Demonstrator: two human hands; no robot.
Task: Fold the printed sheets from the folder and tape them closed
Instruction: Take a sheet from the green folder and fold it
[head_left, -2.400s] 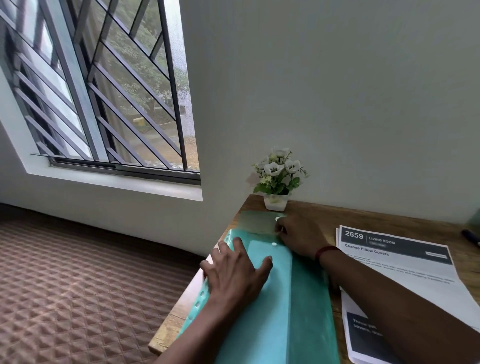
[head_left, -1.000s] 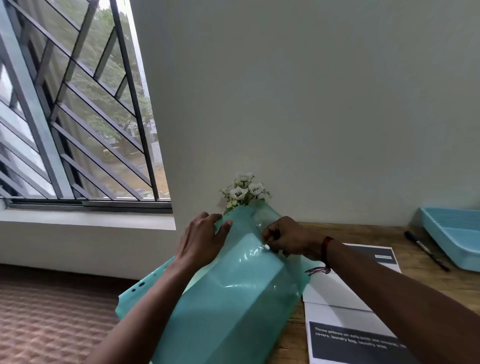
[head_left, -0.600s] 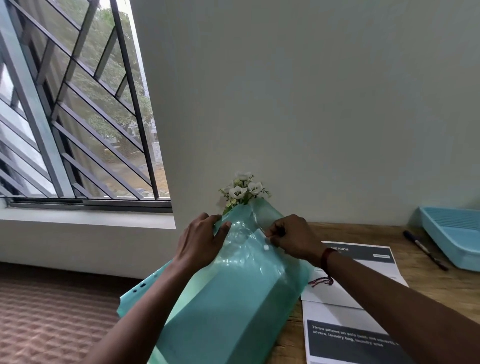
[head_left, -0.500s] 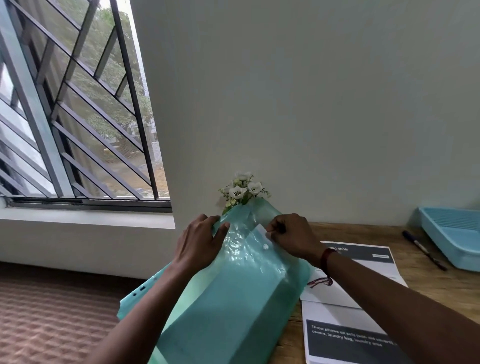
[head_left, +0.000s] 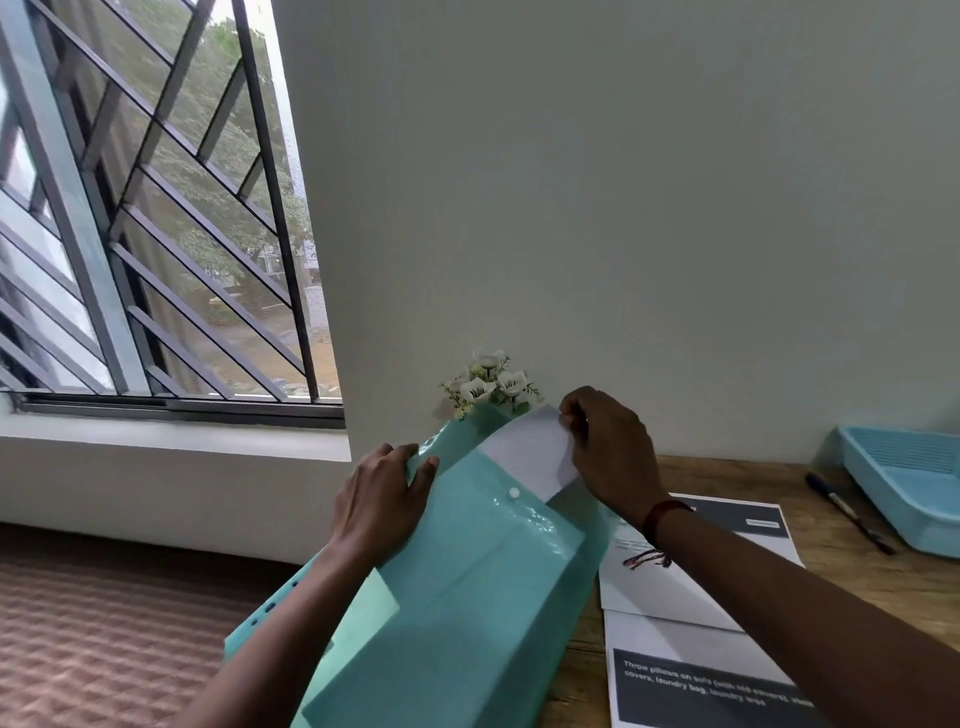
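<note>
A teal plastic folder (head_left: 457, 597) with a white snap button is tilted up off the wooden desk (head_left: 883, 587). My left hand (head_left: 382, 499) grips its upper left edge. My right hand (head_left: 608, 452) pinches the top corner of a white sheet (head_left: 530, 457) that sticks partly out of the folder's open mouth. To the right, other printed sheets (head_left: 691, 613) with dark headers lie flat on the desk, partly under my right forearm.
A small pot of white flowers (head_left: 485, 387) stands against the wall just behind the folder. A black pen (head_left: 852, 514) and a light blue tray (head_left: 914, 493) lie at the far right. A barred window is at the left, with brown floor below.
The folder, flat on the desk at first, was lifted and its flap opened. In the last half second my right hand has drawn a white sheet up out of the folder.
</note>
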